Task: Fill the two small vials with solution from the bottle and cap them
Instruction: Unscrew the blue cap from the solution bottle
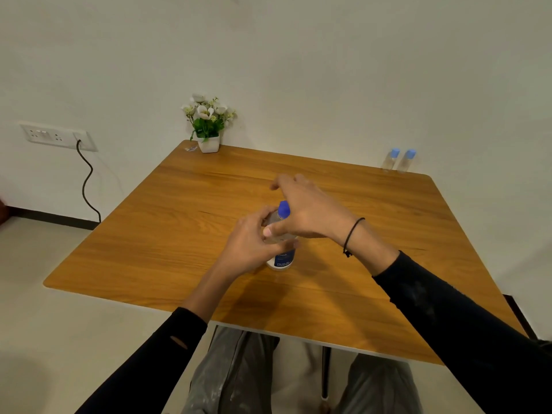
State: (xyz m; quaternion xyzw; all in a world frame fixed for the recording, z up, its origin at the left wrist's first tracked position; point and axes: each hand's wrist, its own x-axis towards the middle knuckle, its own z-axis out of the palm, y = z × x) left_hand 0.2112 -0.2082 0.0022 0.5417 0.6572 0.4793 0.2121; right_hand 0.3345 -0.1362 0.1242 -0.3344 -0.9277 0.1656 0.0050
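A clear bottle (280, 259) with a blue and white label stands upright at the middle of the wooden table (167, 210). Its blue cap (283, 209) is on. My left hand (254, 240) is wrapped around the bottle's body. My right hand (307, 209) reaches over from the right; its thumb and palm rest against the upper bottle by the cap, fingers spread beyond it. Two small clear vials (390, 159) (406, 161) with blue caps stand side by side at the table's far right corner, far from both hands.
A white pot of artificial flowers (208, 124) stands at the table's far left corner, with a small wrapper (190, 148) beside it. A wall socket (56, 135) with a dangling cable is at the left. My knees show below the near table edge.
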